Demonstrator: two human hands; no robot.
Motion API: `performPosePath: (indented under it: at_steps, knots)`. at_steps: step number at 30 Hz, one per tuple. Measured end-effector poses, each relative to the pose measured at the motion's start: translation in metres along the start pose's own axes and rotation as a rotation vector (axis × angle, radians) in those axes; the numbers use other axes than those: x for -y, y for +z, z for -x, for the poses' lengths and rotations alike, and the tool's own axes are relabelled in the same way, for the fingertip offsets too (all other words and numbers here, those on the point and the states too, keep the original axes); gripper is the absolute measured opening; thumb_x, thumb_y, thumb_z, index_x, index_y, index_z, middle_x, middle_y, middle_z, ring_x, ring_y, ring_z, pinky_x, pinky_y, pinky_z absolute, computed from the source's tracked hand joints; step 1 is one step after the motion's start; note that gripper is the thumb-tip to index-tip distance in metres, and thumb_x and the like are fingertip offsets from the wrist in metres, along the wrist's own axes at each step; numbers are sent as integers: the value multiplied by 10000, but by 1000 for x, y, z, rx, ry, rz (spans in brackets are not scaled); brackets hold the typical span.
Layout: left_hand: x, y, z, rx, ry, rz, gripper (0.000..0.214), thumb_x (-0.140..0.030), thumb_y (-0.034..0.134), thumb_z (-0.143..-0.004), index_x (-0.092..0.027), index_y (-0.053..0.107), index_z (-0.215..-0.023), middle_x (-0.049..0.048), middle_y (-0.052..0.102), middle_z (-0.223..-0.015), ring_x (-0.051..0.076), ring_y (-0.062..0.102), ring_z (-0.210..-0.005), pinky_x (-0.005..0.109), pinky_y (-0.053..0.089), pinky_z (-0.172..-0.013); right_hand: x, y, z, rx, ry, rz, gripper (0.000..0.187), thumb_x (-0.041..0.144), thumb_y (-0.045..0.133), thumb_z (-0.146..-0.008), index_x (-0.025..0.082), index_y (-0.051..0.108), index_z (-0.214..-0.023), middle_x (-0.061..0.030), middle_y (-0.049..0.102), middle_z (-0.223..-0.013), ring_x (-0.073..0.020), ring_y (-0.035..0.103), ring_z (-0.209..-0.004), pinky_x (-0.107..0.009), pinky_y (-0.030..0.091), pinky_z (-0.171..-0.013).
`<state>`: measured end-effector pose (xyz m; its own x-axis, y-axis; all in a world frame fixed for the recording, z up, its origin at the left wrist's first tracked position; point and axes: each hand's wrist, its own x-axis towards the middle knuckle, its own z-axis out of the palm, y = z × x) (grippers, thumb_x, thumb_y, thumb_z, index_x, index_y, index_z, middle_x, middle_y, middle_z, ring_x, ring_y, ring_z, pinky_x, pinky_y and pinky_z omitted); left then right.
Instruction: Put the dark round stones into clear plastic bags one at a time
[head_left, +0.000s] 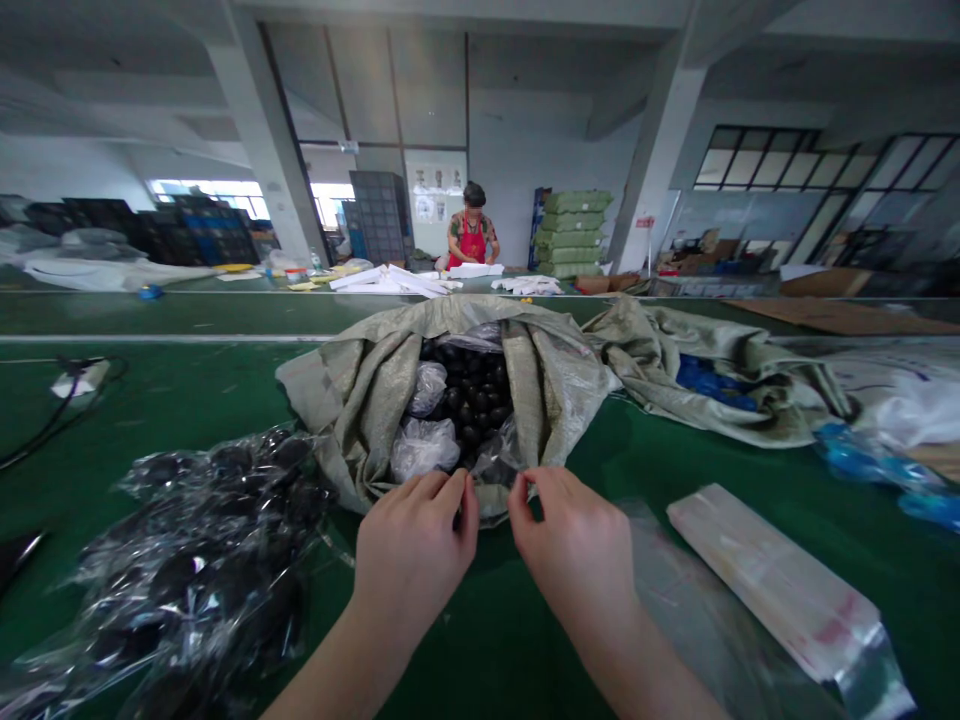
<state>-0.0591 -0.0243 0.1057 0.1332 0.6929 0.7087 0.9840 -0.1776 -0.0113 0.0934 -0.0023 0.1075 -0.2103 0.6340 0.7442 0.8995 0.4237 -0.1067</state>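
My left hand (420, 540) and my right hand (574, 540) are held close together at the near edge of a grey-green woven sack (562, 390). Thumb and fingers are pinched on each hand. Between and just beyond the fingertips shows a clear plastic bag (499, 456), which both hands appear to grip by its edges. Inside the open sack lie many shiny black egg-shaped pieces (472, 390). Crumpled translucent plastic (426, 447) sits at the sack's left inner side.
Black pieces in clear bags (217, 560) are heaped at left. A stack of flat clear bags (780, 580) lies at right. Another sack (720, 340) holds blue pieces (712, 382). A cable and socket (81, 378) are far left. Across the table, a person in a red apron (472, 243) works.
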Motion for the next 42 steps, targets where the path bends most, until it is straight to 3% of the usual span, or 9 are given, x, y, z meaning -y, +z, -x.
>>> performPosePath:
  at_steps: [4,7,15,21,27,31,34,37,42]
  knots:
    - [-2,22,-9,-11,-44,-29,217,-241,510,-894,-187,717,-926,51,706,-740,190,656,-683,282,458,-584,-9,14,-1,55,54,33,197,196,513,-874,172,622,-711,-29,629,-645,-143,591,-574,-271,286,-504]
    - [-3,26,-12,-42,-71,61,226,-237,525,-888,-196,722,-991,48,735,-820,177,669,-702,271,475,-605,-13,11,-2,52,94,15,191,194,516,-866,175,618,-705,-26,632,-647,-134,583,-566,-263,282,-506]
    - [-2,17,-13,26,-1,248,228,-276,524,-913,-213,731,-843,27,739,-814,160,665,-712,268,487,-646,-11,-2,-7,92,149,-11,181,201,548,-829,182,583,-653,-19,618,-608,-129,561,-530,-255,261,-496]
    - [-2,12,-16,-112,-23,95,271,-243,521,-891,-187,643,-655,31,673,-666,167,625,-658,282,439,-606,-15,-1,-10,135,209,-52,171,206,576,-806,191,570,-635,-2,594,-589,-131,545,-523,-257,273,-502]
    - [-6,-4,-17,-117,24,141,269,-242,527,-877,-193,607,-625,17,619,-604,149,583,-591,277,410,-564,-12,-13,-8,3,112,-176,154,211,536,-855,182,608,-721,-2,598,-645,-118,543,-542,-252,328,-534]
    - [-6,-2,-16,-110,-2,125,273,-240,522,-876,-191,598,-618,16,608,-598,157,581,-597,282,401,-575,-11,-10,-7,-30,67,-139,154,199,535,-863,180,609,-729,0,578,-635,-118,522,-525,-255,331,-525]
    - [-5,8,-17,-28,-71,165,291,-253,503,-883,-186,611,-621,26,615,-604,164,590,-615,280,397,-588,-12,0,-6,-30,32,-116,107,178,534,-867,160,636,-837,-23,587,-697,-143,550,-605,-257,378,-567]
    - [-2,19,-19,83,-213,350,279,-282,498,-882,-180,662,-680,37,672,-678,163,614,-653,274,409,-628,-14,13,-4,-37,-52,-119,197,105,510,-854,142,643,-995,-75,593,-844,-187,560,-773,-282,446,-676]
    - [4,29,-23,234,-475,617,291,-327,488,-872,-183,679,-706,12,692,-703,157,603,-665,271,397,-637,-14,25,1,-3,-151,-127,219,64,493,-843,161,686,-878,-140,567,-1043,-246,510,-961,-374,476,-828]
